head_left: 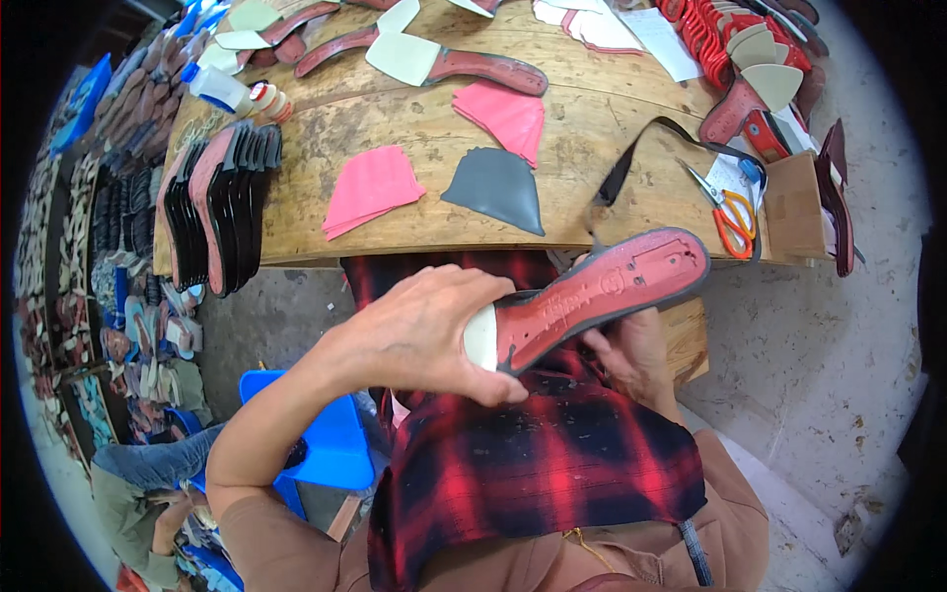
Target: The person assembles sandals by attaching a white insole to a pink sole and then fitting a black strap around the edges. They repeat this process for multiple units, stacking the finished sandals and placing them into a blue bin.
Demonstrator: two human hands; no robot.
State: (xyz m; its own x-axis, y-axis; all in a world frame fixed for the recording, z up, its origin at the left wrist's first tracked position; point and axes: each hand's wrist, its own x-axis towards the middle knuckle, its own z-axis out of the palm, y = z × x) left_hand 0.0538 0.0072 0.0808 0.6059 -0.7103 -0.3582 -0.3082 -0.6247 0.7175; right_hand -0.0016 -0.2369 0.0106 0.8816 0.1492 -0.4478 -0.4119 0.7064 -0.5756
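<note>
Red sole piece (602,291) held aslant in mid-air

From my end of the feed, the left hand (424,331) is closed round the broad end, thumb on the near edge and fingers along the far one, spanning a cream toe section (480,340). The right hand (636,360) sits under the narrow end; its fingertips are mostly hidden, so I can't tell whether they pinch or merely support. The piece hangs over a plaid apron (533,454), just off the near edge of the wooden table (306,118).

My worry is a twist: if the right hand only props that end, pressure from the left could swing it off line. A hard squeeze at the toe might also crease the thin dark covering around the rim.

The sole piece is long, waisted and rounded at its narrow end, its red face scuffed and moulded with shallow relief. The cream section looks smooth and matte. Beyond lie thin, flared sheets: a dark grey stack (498,187), slightly glossy, between a pink stack (375,187) and a second pink pile (503,113). Dark-edged soles (222,207) stand nested at the left; orange-handled scissors (735,222) lie right, near a limp black strap (631,148). The tabletop grain is worn and stained.
</note>
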